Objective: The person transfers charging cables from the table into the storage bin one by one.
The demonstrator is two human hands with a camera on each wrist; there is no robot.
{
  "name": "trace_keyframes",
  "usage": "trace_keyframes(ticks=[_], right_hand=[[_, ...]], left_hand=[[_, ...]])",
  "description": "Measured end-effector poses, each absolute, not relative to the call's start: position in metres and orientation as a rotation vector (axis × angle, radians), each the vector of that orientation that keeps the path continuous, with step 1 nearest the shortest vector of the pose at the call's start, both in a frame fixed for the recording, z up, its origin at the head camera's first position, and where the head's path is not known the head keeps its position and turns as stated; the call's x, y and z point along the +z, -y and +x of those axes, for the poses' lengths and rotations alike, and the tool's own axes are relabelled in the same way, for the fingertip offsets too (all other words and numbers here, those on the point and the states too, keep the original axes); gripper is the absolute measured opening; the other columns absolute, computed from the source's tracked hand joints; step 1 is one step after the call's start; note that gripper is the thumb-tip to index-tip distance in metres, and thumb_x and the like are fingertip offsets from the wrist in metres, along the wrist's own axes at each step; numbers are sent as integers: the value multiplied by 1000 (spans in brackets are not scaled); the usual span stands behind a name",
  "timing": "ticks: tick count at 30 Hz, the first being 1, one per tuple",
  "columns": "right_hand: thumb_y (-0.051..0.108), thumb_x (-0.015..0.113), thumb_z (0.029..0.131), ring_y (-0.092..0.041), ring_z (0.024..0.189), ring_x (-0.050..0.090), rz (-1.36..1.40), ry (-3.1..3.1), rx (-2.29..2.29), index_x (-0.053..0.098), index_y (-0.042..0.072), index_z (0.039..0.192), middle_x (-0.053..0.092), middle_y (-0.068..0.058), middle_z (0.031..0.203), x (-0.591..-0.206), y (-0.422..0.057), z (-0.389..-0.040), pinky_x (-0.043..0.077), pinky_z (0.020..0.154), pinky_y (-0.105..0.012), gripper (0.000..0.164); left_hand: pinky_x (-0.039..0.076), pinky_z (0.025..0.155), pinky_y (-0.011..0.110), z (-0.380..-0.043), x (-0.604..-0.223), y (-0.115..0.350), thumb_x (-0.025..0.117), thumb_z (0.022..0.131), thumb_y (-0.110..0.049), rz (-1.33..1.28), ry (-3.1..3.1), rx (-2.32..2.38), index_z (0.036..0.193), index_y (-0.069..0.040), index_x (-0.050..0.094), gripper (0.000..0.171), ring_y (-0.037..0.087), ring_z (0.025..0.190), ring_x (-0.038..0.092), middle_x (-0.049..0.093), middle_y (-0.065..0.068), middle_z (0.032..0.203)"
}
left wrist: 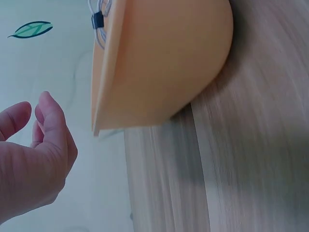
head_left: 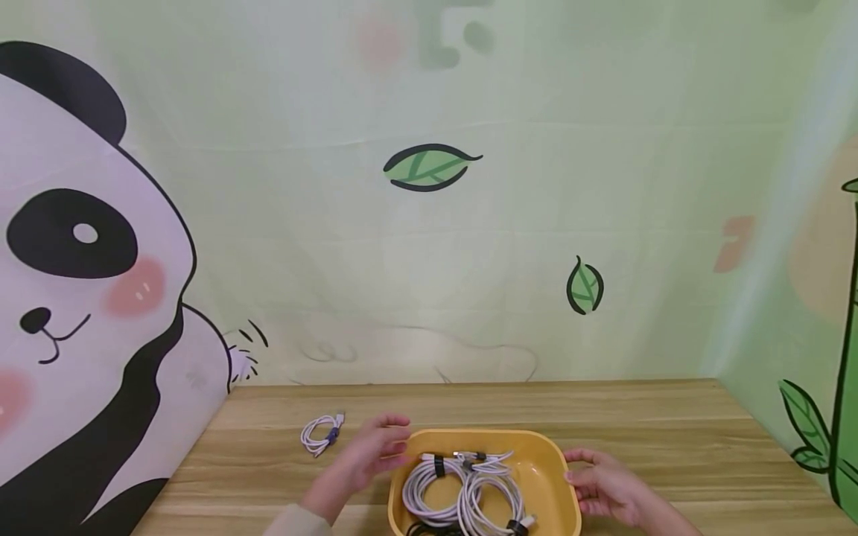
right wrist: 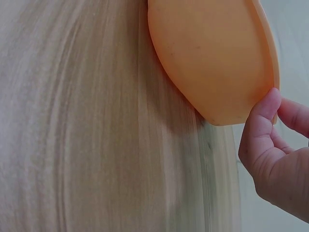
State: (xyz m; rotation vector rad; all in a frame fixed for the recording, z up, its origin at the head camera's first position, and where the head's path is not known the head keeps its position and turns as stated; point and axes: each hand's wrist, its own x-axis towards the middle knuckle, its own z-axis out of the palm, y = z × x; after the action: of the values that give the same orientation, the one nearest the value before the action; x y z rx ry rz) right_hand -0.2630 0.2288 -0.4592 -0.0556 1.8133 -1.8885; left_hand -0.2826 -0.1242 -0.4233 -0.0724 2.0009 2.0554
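Note:
A yellow plastic tub (head_left: 546, 476) stands on the table at the bottom centre of the head view. In it lie coiled white cables (head_left: 429, 495) with black straps, and part of a black cable (head_left: 436, 529). My right hand (head_left: 606, 487) pinches the tub's right rim; the right wrist view shows the thumb (right wrist: 263, 108) against the outer wall. My left hand (head_left: 372, 454) is beside the left rim, fingers loosely bent and holding nothing. A gap separates it from the tub (left wrist: 164, 63) in the left wrist view.
A small coiled white cable (head_left: 322, 435) with a blue strap lies on the wooden table (head_left: 670, 432), left of the tub. Behind the table hangs a pale green backdrop (head_left: 335, 246) printed with a panda and leaves.

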Motion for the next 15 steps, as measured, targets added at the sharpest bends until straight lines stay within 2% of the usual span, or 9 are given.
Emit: trace_keyframes(ticks=[7, 15], right_hand=[[9, 55, 82, -5, 57, 54, -52, -1807, -1890, 28, -7, 125, 58, 1, 67, -458, -229, -262, 49, 51, -17, 54], [10, 56, 82, -5, 57, 54, -53, -1804, -1889, 28, -7, 124, 58, 2, 67, -459, -229, -263, 49, 51, -17, 53]], left_hand=[[51, 66, 25, -286, -426, 137, 56, 82, -9, -124, -2035, 2065, 113, 4, 44, 35, 10, 68, 49, 49, -1, 78], [51, 65, 26, -289, -430, 149, 56, 81, -10, -179, -2087, 2071, 112, 3, 45, 35, 10, 67, 50, 52, 0, 79]])
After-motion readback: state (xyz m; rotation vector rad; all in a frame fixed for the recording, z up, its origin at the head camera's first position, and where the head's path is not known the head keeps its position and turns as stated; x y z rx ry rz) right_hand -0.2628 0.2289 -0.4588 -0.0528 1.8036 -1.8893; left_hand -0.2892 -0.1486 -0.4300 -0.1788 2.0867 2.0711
